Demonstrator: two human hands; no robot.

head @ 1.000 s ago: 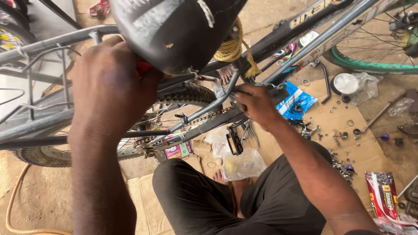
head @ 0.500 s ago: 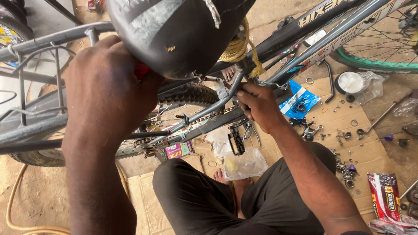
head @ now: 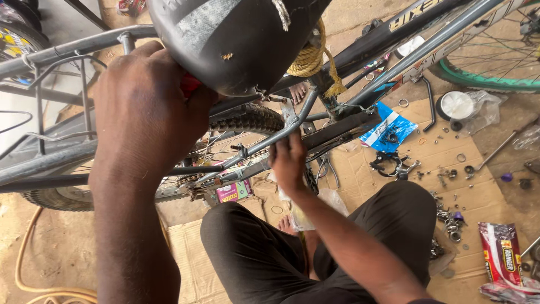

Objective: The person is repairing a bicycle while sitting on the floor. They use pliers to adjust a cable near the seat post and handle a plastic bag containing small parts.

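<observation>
The saddle (head: 236,39) fills the top centre of the frame, with the rear wheel (head: 140,163) below it at left. Small parts (head: 450,214) lie on cardboard (head: 427,152) at right, below the second wheel (head: 495,56) in the upper right corner.

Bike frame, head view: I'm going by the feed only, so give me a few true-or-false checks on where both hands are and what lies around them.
1. The left hand rests beside the black saddle. True.
2. The right hand is lifting the white round lid. False: it grips the frame tube near the rear tyre.
3. A blue packet lies on the cardboard. True.
4. The rope under the saddle is green. False: it is yellow.
</observation>
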